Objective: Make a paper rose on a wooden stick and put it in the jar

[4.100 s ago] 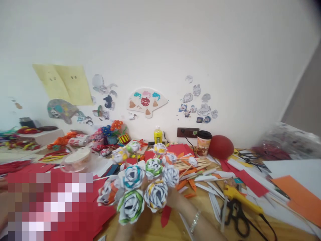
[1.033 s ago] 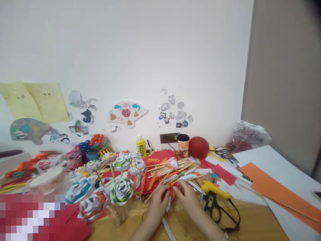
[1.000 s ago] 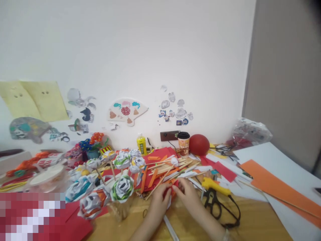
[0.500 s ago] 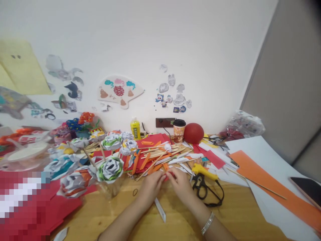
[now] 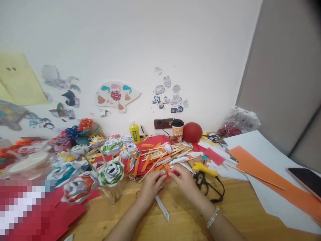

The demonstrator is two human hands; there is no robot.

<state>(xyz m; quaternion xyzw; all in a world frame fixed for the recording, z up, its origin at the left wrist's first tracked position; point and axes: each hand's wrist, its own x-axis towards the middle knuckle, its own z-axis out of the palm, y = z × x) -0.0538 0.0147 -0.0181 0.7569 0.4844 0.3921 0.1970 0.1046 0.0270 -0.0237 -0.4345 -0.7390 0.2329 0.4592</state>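
Observation:
Close together over the table, both hands pinch a small red piece of paper (image 5: 173, 173), mostly hidden by the fingers. My left hand (image 5: 150, 186) is closed on its left side, thumb and forefinger pressed together. On the right, my right hand (image 5: 185, 183) grips it the same way, with a silvery bracelet on the wrist. A folded white paper strip (image 5: 163, 209) lies on the table below the hands, its upper end by my left fingers. Just right of my right hand is a yellow glue gun (image 5: 205, 169), with black-handled scissors (image 5: 201, 183) beside it.
Folded paper roses (image 5: 111, 172) on sticks stand at the left. Wooden sticks (image 5: 157, 154) and orange strips (image 5: 136, 164) lie beyond the hands. A lidded paper cup (image 5: 178, 132) and red balloon (image 5: 192, 132) sit near the wall. White sheets (image 5: 265, 204) and a phone (image 5: 306, 180) are at right.
The view has shifted slightly. More of the red paper shows between my hands, which are a little farther apart at the fingertips. Both still pinch it.

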